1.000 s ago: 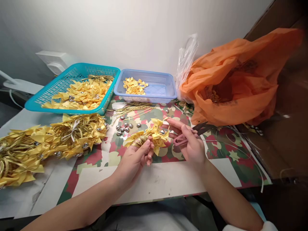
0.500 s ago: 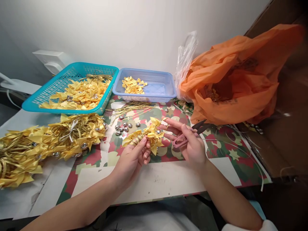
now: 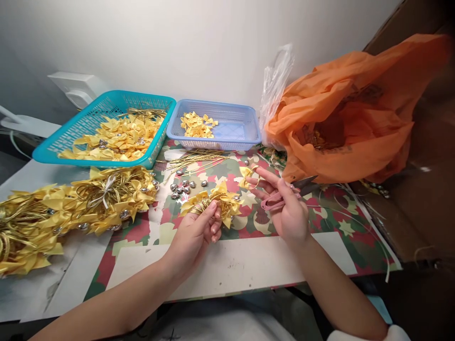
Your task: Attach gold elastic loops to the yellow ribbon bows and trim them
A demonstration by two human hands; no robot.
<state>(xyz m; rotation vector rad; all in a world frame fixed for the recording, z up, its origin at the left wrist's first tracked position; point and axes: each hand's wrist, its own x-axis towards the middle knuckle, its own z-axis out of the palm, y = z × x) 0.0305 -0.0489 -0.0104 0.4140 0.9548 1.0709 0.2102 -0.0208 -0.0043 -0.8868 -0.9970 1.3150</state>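
My left hand (image 3: 199,225) is closed around a bundle of gold cords with yellow ribbon bows (image 3: 225,203) and small silver bells fanning out past the fingertips. Pink-handled thread snips (image 3: 273,201) rest in my right hand (image 3: 291,213), their dark blades pointing away to the right. One yellow bow (image 3: 246,174) on a gold cord loop hangs at the fingertips of that same hand, apart from the bundle. Several loose silver jingle bells (image 3: 185,188) lie on the table just beyond my left hand. Behind them is a bunch of gold cords (image 3: 199,161).
A teal basket (image 3: 53,151) holds yellow bows with bells. Beside it, a blue basket (image 3: 234,142) contains small yellow bows. An orange bag (image 3: 341,166) stands at the right. Finished-looking bow bundles (image 3: 88,203) lie at the left, and white strips (image 3: 369,237) trail over the right edge.
My right hand has moved slightly right and away from the bundle, drawing one yellow bow on its cord clear of it. My left hand keeps its grip in nearly the same place.
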